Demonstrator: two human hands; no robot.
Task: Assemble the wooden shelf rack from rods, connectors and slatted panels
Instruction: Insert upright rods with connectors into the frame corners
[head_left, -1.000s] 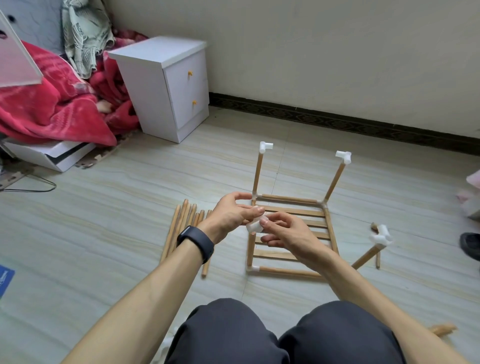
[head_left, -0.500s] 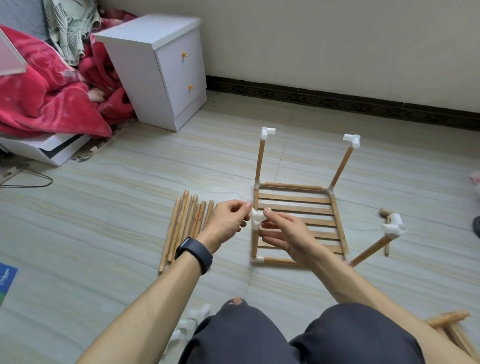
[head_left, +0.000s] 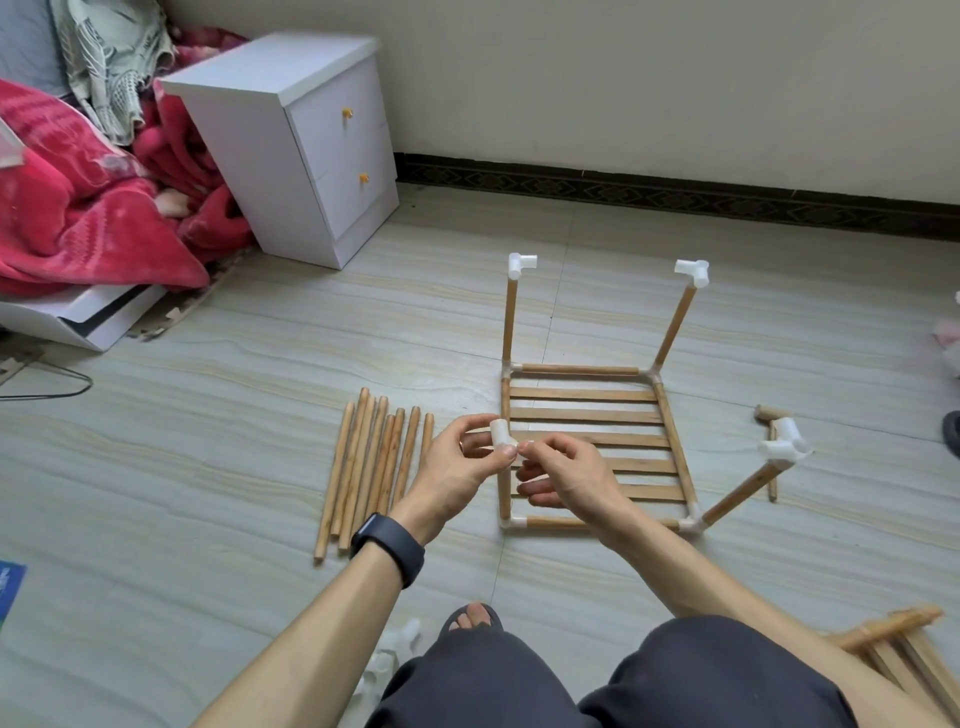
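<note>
We see both grips clamped on one white connector (head_left: 503, 434) — the left hand (head_left: 457, 470) pinches it between thumb and fingers, the right hand (head_left: 566, 480) pinches its near end. It hangs above the left edge of the half-built rack (head_left: 587, 415) on the floor (head_left: 208, 415) — loose rods (head_left: 374, 467) lie just left
</note>
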